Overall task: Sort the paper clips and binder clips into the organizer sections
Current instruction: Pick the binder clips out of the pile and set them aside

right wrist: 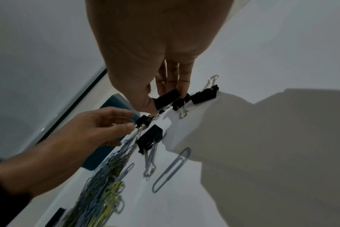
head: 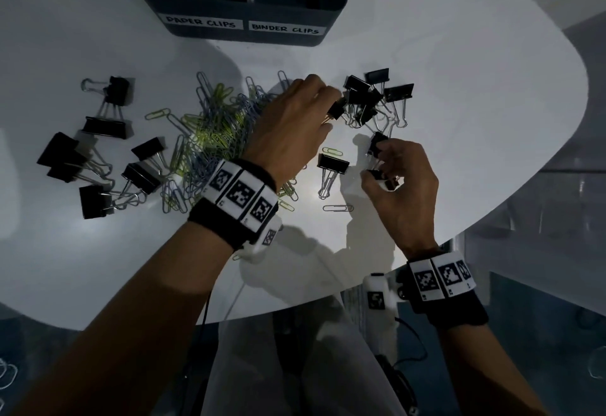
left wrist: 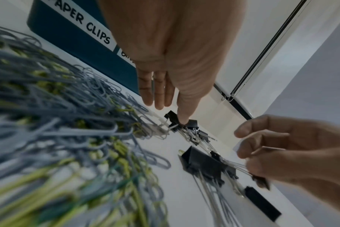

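Two bare hands work a white tabletop: left hand pinches one black metal binder clip; right hand grips two others near the tangled wire paper-clip heap.

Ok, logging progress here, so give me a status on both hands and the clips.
Left hand pinching a binder clip. Right hand holding binder clips. Paper clips piled, unsorted.
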Demonstrator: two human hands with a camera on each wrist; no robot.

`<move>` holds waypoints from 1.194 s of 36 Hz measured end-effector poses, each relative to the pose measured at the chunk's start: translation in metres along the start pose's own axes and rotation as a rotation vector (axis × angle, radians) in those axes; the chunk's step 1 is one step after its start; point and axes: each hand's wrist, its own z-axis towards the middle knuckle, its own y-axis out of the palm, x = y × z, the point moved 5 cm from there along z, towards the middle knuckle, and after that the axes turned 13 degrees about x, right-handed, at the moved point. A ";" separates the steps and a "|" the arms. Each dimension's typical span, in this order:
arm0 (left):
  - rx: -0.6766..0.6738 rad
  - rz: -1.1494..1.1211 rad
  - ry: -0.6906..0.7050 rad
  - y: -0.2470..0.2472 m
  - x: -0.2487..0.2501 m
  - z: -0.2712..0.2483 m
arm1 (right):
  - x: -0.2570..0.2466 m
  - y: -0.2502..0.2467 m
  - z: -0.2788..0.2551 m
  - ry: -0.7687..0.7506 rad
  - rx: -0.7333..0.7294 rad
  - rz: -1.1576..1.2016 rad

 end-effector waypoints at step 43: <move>-0.124 0.264 -0.070 0.027 0.029 -0.079 | 0.000 0.006 0.005 -0.180 -0.299 -0.082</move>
